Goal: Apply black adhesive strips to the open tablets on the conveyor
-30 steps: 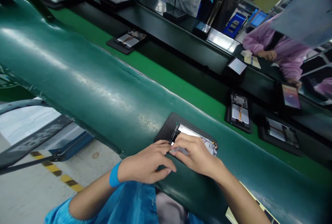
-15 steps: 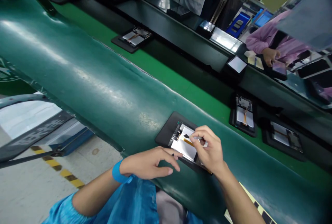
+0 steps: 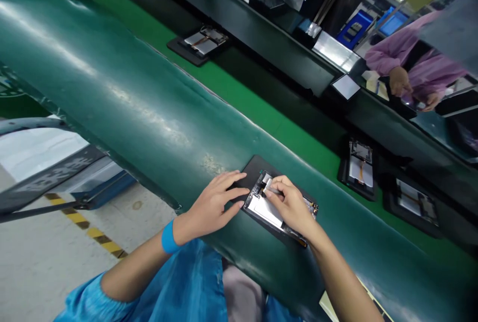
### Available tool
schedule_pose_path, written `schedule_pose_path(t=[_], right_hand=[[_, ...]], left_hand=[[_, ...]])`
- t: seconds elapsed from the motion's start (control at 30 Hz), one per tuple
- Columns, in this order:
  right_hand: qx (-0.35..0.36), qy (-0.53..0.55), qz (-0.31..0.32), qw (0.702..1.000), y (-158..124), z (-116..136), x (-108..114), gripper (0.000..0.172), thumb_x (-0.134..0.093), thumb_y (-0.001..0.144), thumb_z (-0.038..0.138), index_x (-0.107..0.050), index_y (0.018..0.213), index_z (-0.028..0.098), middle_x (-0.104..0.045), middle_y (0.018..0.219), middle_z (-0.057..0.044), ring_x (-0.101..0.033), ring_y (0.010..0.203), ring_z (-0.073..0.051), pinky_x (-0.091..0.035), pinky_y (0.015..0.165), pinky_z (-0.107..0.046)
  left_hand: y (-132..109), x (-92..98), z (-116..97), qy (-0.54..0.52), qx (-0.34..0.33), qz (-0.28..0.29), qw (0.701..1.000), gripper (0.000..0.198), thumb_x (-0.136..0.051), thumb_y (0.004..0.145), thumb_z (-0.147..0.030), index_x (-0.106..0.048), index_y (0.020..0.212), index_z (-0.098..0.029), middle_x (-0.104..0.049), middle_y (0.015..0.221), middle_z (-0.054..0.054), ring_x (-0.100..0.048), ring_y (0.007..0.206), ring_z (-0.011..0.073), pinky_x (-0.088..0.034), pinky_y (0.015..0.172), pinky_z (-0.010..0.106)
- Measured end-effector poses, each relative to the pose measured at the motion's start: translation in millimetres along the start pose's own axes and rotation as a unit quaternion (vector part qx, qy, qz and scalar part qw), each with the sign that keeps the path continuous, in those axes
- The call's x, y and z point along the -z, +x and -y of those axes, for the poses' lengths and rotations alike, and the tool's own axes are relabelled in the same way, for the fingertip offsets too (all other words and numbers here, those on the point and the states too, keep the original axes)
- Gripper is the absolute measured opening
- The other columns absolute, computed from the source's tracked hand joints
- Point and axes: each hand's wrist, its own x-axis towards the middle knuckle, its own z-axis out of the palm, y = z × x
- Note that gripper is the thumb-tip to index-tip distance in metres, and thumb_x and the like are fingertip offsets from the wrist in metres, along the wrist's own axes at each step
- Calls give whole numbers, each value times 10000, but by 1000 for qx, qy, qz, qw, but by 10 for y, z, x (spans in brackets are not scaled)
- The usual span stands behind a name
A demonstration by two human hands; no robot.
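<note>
Electronic device (image 3: 263, 210), its inner parts bare, lies slantwise on a black tray (image 3: 257, 163) on the green padded ledge (image 3: 149, 108), between the two hands and partly covered by the right one. At far left, a grey machine part (image 3: 56, 177) runs out of the frame, its lettering too blurred to read. Next comes a blue sleeve (image 3: 97, 292), cut off by the lower edge, then a blue wristband (image 3: 169, 237) on the left wrist. The left hand (image 3: 214, 205) has its fingers spread apart and grips nothing; the upper fingers reach over the tray, while the forefinger and thumb tips come right up to the device's left end. Whether they touch it cannot be told. To their right, the pale panel of the device shows plainly. Above its upper part, the right hand (image 3: 289, 205) pinches a slim grey tool (image 3: 274, 191) between thumb and fingers; the tool's tip is hard to make out, and the hand hides the device's middle, leaving circuitry visible at the right end. Below, the right forearm covers part of a pale yellow sheet (image 3: 329, 306), also cut off. Farther right, a co-worker in a pink sleeve (image 3: 388, 58) handles a small object (image 3: 408, 100), blurred and half hidden by fingers.
</note>
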Motion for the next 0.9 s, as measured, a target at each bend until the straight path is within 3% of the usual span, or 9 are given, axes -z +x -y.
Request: schedule_pose_path(t=[0.1, 0.17, 0.33, 0.9], right_hand=[[9, -47, 57, 997, -21, 66, -63, 195, -532, 984, 324, -645, 861, 224, -599, 1007, -37, -609, 886, -178, -448, 793, -311], [5, -83, 61, 995, -16, 80, -109, 167, -533, 980, 300, -649, 882, 229, -603, 1029, -31, -616, 878, -178, -450, 798, -315], [-19, -153, 25, 988, 20, -8, -183, 162, -529, 971, 282, -657, 888, 228, -606, 1082, -41, -625, 834, -180, -459, 754, -311], [-19, -137, -81, 987, 27, -66, -194, 171, -532, 933, 258, -641, 812, 204, -623, 961, -75, -632, 835, -206, -494, 755, -326]], left_hand=[[-25, -74, 31, 71, -16, 4, 997, 297, -516, 991, -221, -701, 1223, -232, -481, 1550, 126, -389, 1474, 331, -337, 1192, 616], [-33, -115, 33, 96, -25, 13, 995, 295, -509, 997, -222, -708, 1215, -236, -465, 1560, 133, -354, 1492, 343, -314, 1196, 632], [-36, -187, 14, 116, -42, 31, 992, 284, -510, 1004, -242, -720, 1195, -247, -437, 1576, 142, -326, 1505, 360, -292, 1194, 645], [69, -275, -28, 160, -82, 53, 982, 318, -538, 1006, -325, -651, 1286, -224, -383, 1605, 189, -251, 1534, 391, -227, 1198, 691]])
